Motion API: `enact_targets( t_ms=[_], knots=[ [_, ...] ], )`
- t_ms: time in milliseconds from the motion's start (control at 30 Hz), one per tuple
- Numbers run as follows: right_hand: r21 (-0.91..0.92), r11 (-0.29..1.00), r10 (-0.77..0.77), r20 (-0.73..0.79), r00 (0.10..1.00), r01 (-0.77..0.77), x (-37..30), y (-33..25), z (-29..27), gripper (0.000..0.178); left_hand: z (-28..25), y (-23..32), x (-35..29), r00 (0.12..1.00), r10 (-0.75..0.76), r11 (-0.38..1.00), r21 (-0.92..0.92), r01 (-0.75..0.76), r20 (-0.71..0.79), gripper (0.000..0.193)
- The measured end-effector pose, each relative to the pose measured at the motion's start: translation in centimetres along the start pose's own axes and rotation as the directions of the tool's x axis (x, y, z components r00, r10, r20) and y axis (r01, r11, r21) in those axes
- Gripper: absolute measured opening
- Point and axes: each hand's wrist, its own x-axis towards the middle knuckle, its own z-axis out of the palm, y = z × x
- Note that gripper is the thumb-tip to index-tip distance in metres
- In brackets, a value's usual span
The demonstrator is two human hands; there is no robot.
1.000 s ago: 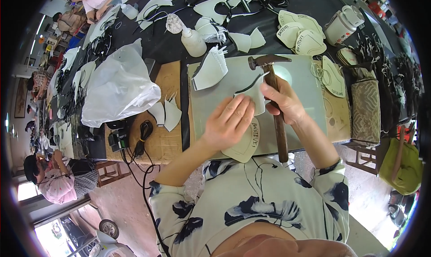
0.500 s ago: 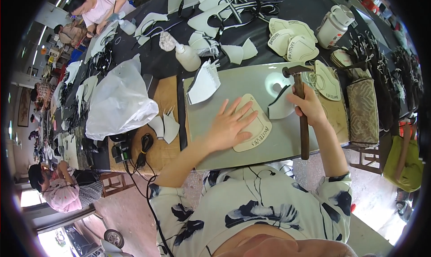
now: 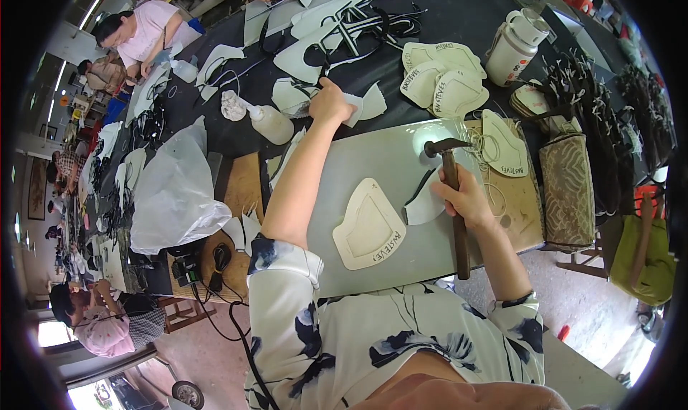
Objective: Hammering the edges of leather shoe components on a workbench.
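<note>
My left hand (image 3: 331, 103) reaches to the far side of the mat, fingers curled down at the white cut pieces with zigzag edges (image 3: 290, 97); its fingertips are partly hidden. In my right hand (image 3: 469, 199) is a hammer (image 3: 460, 227), gripped upright by its wooden handle, head at the top. A white piece with a black edge (image 3: 424, 204) lies on the grey-green mat (image 3: 344, 166), touching or very near my right thumb. Left of it, flat on the mat, rests a cream shaped template (image 3: 367, 227) with a recessed middle and handwriting.
A white squeeze bottle (image 3: 272, 125) and a plastic bag (image 3: 175, 188) are at the left. More cream templates (image 3: 459, 91), a white flask (image 3: 514, 48) and a patterned pouch (image 3: 566, 188) stand to the right. White straps pile up (image 3: 358, 23) at the back; co-workers sit beyond.
My left hand has left the template and stretched forward to the white cut pieces. My right hand still grips the hammer. The view has shifted somewhat.
</note>
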Motion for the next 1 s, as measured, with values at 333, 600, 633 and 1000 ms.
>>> enact_targets(
  t_ms=[333, 600, 633, 1000],
  knots=[
    [0.043, 0.999, -0.010, 0.032, 0.999, 0.008, 0.1, 0.0, -0.3, 0.024, 1.5, 0.9, 3.4, 0.921, 0.205, 0.873, -0.487, -0.019, 0.331, 0.043],
    [0.066, 0.998, -0.019, 0.025, 1.000, 0.017, 0.0, -0.7, 0.3, 0.023, 3.1, -0.3, 3.4, 0.957, 0.218, 0.816, -0.574, -0.070, 0.193, 0.048],
    [0.115, 0.993, -0.008, -0.001, 1.000, 0.008, 0.1, -0.5, -0.3, 0.023, 1.8, 1.5, 1.7, 0.934, 0.280, 0.671, -0.741, -0.025, 0.222, 0.042],
    [0.460, 0.873, -0.094, -0.162, 0.982, 0.160, -1.9, -2.3, 0.8, 0.024, -2.5, 0.9, -15.5, 0.489, 0.726, 0.533, -0.054, -0.844, -0.484, 0.047]
  ],
)
